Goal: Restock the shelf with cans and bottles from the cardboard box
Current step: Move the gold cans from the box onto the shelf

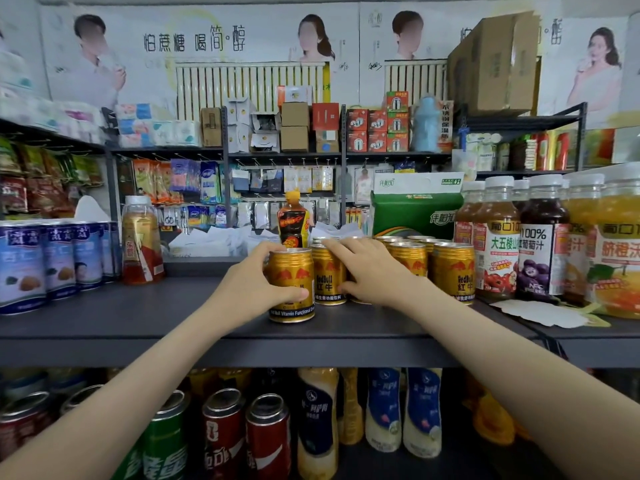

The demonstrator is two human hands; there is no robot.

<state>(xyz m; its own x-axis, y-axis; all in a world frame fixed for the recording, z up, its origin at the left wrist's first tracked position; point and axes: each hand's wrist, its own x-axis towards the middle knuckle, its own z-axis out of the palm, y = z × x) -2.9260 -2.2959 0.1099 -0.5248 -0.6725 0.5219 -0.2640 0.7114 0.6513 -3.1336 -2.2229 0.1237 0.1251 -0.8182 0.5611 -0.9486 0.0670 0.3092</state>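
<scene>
Item: front gold can (292,271), upright near the front edge of the dark shelf (138,306), just left of the gold can row (453,271). Left hand (252,282) grasps it: fingers curled round its far-left side, thumb across the front label. Right hand (367,271) lies on the neighbouring can (327,275), fingers extended across its rim, thumb low in front, palm covering a further can.
</scene>
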